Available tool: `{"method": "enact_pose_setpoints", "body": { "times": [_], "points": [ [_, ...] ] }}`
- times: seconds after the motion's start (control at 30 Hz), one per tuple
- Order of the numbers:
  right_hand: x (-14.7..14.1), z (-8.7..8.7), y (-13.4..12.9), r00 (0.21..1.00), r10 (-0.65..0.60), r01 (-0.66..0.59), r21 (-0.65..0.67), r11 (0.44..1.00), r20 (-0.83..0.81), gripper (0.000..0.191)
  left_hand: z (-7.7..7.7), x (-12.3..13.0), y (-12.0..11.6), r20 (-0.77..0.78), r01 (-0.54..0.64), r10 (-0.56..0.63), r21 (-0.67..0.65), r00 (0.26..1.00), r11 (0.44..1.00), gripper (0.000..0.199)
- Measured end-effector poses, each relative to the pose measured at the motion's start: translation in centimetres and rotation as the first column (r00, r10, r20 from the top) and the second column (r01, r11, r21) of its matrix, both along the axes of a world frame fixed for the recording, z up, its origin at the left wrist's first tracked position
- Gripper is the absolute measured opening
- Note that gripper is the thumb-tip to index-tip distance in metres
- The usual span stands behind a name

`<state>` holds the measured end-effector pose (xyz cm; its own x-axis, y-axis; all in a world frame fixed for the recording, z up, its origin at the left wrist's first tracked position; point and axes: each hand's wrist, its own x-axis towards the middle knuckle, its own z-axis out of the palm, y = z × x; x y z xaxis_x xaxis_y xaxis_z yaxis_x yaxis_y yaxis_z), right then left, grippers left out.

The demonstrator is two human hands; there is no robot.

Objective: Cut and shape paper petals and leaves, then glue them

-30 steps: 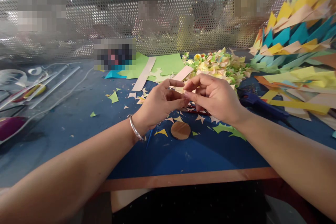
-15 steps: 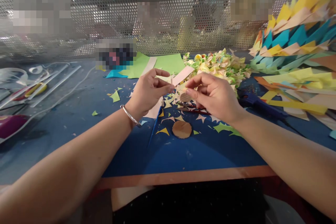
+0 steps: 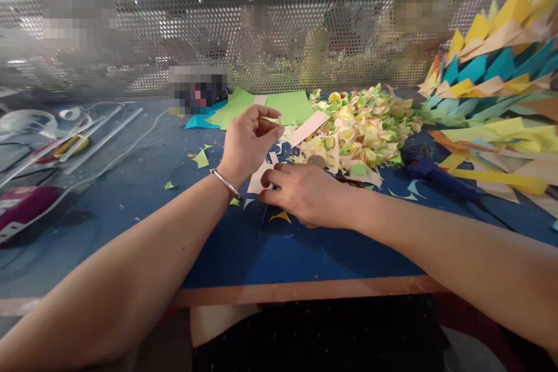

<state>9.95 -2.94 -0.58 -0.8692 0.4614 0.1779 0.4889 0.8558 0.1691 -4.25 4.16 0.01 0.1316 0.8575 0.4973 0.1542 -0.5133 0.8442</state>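
My left hand (image 3: 250,142), with a silver bangle at the wrist, is raised over the table. Its thumb and fingertips pinch a small pale paper piece (image 3: 280,120), mostly hidden. Lower and to the right, my right hand (image 3: 305,193) reaches palm down among paper scraps. Its thumb and forefinger stand apart around a thin blue stick (image 3: 263,212), and I see no firm grip on it. A pink paper sheet (image 3: 257,179) lies beside these fingers. Behind the knuckles shows a small brownish disc (image 3: 316,160).
A heap of curled paper flowers (image 3: 357,128) lies behind my right hand. Green paper sheets (image 3: 283,106) lie at the back. A blue glue gun (image 3: 440,177) and paper strips (image 3: 501,177) are to the right, near layered folded paper (image 3: 492,58). Perforated metal mesh (image 3: 279,29) stands behind.
My right hand has moved down and left from near my left hand to the blue stick, covering the cardboard circle on the table. My left hand stays raised in its pinch.
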Motion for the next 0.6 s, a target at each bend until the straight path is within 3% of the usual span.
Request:
{"method": "enact_pose_setpoints", "body": {
  "times": [0.27,0.6],
  "points": [
    [-0.14,-0.57,0.58,0.992,0.123,-0.125,0.098,0.987,0.022,0.025,0.1,-0.49,0.68,0.066,-0.037,0.043,-0.092,0.997,0.995,0.014],
    [-0.23,0.1,0.16,0.984,0.157,-0.171,0.213,0.962,0.079,0.028,0.12,-0.25,0.65,0.093,-0.014,0.026,-0.121,0.995,0.993,0.016]
  ]
}}
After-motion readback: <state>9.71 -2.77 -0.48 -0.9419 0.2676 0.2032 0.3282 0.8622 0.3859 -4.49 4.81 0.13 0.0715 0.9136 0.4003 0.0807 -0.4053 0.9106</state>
